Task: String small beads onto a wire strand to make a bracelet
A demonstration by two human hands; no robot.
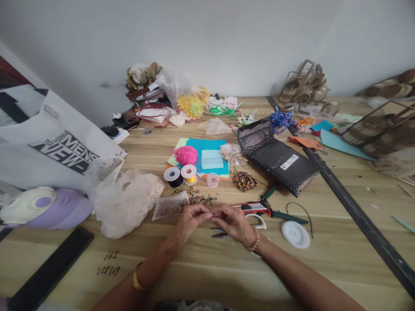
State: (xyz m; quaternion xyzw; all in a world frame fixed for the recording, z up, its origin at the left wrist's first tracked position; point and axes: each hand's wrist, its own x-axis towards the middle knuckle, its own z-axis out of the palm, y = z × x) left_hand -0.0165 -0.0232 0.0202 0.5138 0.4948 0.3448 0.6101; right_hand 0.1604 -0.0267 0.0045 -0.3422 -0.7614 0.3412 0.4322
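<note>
Both hands meet low over the table, fingertips almost touching. My left hand (192,220) is closed in a pinch, and my right hand (232,221) pinches against it; what they hold is too small to make out. Just beyond them lie a clear bag of beads (170,206) and some loose strung beads (198,199). Under and beside my right hand are scissors (260,221) and a red and black utility knife (251,207). A coiled string of multicoloured beads (244,181) rests farther back.
Spools of black cord (173,177) and yellow cord (188,173), pink yarn (186,155) and a small clear spool (213,179) stand ahead. A black bubble mailer (279,160) and white lid (295,234) lie right. To the left are a plastic bag (123,203) and phone-like black slab (52,270).
</note>
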